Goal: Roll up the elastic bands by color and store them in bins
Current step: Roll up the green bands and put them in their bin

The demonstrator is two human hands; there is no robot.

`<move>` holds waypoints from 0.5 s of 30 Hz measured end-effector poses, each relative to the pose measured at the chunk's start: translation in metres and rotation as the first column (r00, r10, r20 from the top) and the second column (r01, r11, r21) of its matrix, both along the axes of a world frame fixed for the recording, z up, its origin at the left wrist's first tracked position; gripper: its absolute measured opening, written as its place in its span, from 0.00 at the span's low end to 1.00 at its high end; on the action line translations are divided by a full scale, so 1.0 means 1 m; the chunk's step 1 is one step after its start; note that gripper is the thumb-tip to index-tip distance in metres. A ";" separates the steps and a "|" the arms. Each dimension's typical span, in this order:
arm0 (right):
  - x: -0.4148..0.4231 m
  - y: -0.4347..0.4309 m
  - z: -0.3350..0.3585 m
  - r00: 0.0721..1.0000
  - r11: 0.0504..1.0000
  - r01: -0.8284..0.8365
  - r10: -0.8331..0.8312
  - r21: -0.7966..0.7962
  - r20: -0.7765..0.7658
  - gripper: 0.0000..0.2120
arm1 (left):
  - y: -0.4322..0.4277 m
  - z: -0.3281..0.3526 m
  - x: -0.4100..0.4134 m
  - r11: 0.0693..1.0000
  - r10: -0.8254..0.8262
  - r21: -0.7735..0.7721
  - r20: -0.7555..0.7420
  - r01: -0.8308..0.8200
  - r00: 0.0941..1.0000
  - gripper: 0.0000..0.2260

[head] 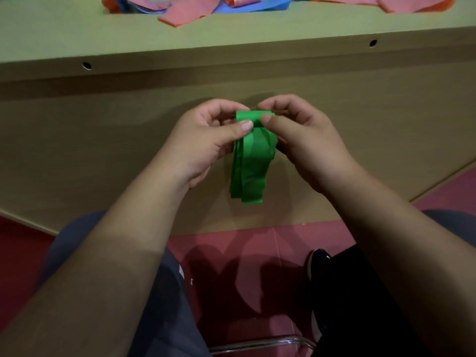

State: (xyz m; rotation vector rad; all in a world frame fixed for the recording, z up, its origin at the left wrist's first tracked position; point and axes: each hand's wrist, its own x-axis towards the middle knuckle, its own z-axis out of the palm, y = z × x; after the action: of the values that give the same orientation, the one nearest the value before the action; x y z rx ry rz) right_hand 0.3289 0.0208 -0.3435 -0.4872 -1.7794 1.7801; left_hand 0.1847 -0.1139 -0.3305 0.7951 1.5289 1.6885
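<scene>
Green band (251, 161): top end rolled a few turns, pinched betw. thumbs and fingers (244, 126) of both hands. The rest hangs below the fingers in folded strips. L hand (203, 140) grips the roll's left end, R hand (304, 140) its right end, fingers curled round it. Behind the fingers: wood-look front panel (103, 150). Above and beyond the fingers: tabletop (77, 34) w/ loose red bands (180, 15) and a blue band (252, 7) heaped at far edge. Below the fingers: pink-red floor (257, 243), black shoe (318, 261), chrome chair rail (257, 345).
</scene>
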 end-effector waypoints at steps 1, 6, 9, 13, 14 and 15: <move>0.000 0.000 0.001 1.000 1.000 -0.007 0.007 -0.031 -0.004 0.06 | 0.000 0.000 0.000 1.000 -0.005 0.017 -0.002 0.005 1.000 0.12; 0.000 -0.001 0.000 1.000 1.000 -0.005 0.005 -0.024 -0.024 0.08 | 0.000 0.001 0.001 0.998 -0.026 0.061 0.006 0.026 1.000 0.16; 0.000 0.001 0.002 1.000 1.000 -0.005 0.005 0.001 -0.026 0.09 | 0.001 0.001 0.001 0.997 -0.008 0.072 0.073 0.003 0.997 0.17; -0.001 0.003 -0.001 0.998 1.000 -0.013 0.013 0.001 -0.064 0.11 | 0.002 0.000 0.002 0.998 -0.022 0.058 0.139 0.014 0.990 0.17; -0.002 0.003 -0.001 0.998 1.000 -0.010 0.010 0.008 -0.066 0.11 | 0.002 -0.001 0.003 0.999 -0.025 0.041 0.127 0.020 0.992 0.16; -0.002 0.004 -0.002 0.998 1.000 -0.004 0.006 0.017 -0.068 0.12 | 0.002 -0.001 0.004 0.999 -0.028 0.024 0.112 0.026 0.993 0.15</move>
State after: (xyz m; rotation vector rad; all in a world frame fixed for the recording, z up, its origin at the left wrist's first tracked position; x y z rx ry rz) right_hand 0.3270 0.0244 -0.3452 -0.4106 -1.7492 1.7624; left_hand 0.1886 -0.1115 -0.3318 0.7170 1.4193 1.7036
